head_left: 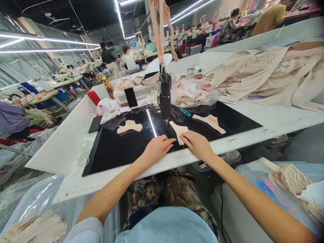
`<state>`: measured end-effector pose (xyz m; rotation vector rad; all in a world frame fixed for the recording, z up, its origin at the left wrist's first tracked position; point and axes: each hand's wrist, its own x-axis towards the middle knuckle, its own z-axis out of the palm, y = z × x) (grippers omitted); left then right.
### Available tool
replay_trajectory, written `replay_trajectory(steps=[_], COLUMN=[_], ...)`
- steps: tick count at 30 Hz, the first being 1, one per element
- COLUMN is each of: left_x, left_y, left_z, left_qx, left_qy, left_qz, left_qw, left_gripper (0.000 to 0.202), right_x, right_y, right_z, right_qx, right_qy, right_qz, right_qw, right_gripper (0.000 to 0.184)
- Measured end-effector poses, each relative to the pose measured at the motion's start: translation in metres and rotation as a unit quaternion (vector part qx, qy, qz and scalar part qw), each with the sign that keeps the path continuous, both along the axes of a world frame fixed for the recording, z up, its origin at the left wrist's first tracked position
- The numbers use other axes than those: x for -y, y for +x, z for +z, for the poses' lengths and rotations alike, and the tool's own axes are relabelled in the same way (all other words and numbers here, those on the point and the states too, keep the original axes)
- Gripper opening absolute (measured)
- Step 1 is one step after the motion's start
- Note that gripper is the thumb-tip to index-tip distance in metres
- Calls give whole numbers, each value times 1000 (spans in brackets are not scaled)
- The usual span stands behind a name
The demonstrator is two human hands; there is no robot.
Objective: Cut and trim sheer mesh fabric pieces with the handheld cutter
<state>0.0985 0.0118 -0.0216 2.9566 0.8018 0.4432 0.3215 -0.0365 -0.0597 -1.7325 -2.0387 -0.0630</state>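
My left hand (157, 148) lies flat on the black mat (121, 148), fingers stretched toward a small beige fabric piece (178, 130). My right hand (196, 143) rests beside it with its fingertips pressing the lower edge of that same piece. A black tool (164, 94) hangs on a cord directly above the piece, its tip just over the mat. Two more beige cut pieces lie on the mat, one on the left (130, 127) and one on the right (210, 121).
A phone (95, 124) lies at the mat's left corner and another phone (131, 97) leans on a white basket (138, 91). Teal scissors (185, 112), a bag of pieces (192, 92) and lace fabric (273, 72) sit behind. Other people work at far tables.
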Motion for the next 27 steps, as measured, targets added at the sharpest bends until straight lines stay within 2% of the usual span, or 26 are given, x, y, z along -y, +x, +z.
replay_trajectory(steps=[11, 20, 27], left_x=[-3, -1, -2], left_y=[8, 12, 16], left_z=[2, -1, -7], left_qx=[-44, -27, -9], left_qy=[25, 16, 14], left_qz=[-4, -4, -7], left_qw=[999, 999, 1000], left_gripper=[43, 43, 42], right_x=[-2, 2, 9], right_y=[3, 10, 14], right_z=[-5, -7, 0], right_qx=[-67, -74, -45], right_qy=[4, 18, 11], right_qz=[8, 13, 28], right_qw=[998, 997, 999], right_gripper=[28, 28, 29])
